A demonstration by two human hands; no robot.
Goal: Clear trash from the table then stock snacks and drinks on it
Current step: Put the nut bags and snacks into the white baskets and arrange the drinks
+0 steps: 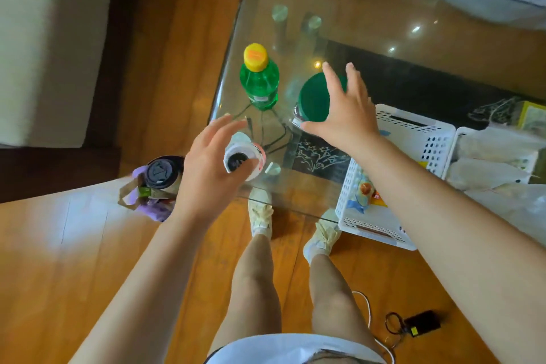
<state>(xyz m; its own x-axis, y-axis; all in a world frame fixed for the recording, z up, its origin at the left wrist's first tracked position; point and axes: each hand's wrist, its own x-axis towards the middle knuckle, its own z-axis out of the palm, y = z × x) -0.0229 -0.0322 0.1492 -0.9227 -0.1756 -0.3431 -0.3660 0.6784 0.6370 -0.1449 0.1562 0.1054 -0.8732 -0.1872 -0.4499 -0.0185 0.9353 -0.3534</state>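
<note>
Hands first, both ours. Right hand (339, 106): fingers spread and straight above the green-lidded canister (313, 100), thumb near its lower rim, nothing gripped that we can see. Left hand (212, 162): fingers loose beside the white cup (242, 156); whether it touches the cup we cannot tell, and it grips nothing.

Items, largest to smallest:

1. Glass counter (369, 3): its corner lies at about 7 o'clock of the green bottle (259, 80), and all three drinks crowd that corner.
2. White baskets (419, 133), at 3 o'clock of the canister, snack packets inside; one overhangs the near edge and a knock from our right forearm could tip it off.
3. Green-lidded canister: a careless sweep of the right hand would send it into the bottle.
4. Green bottle, yellow cap, upright, at 9 o'clock of the canister; tall and narrow, likely the first to topple.
5. White cup, close to the counter edge at 6 o'clock of the bottle; a nudge could drop it to the floor.
6. Trash bag (153, 192) on the floor, at 9 o'clock of the cup, coffee cup inside.
</note>
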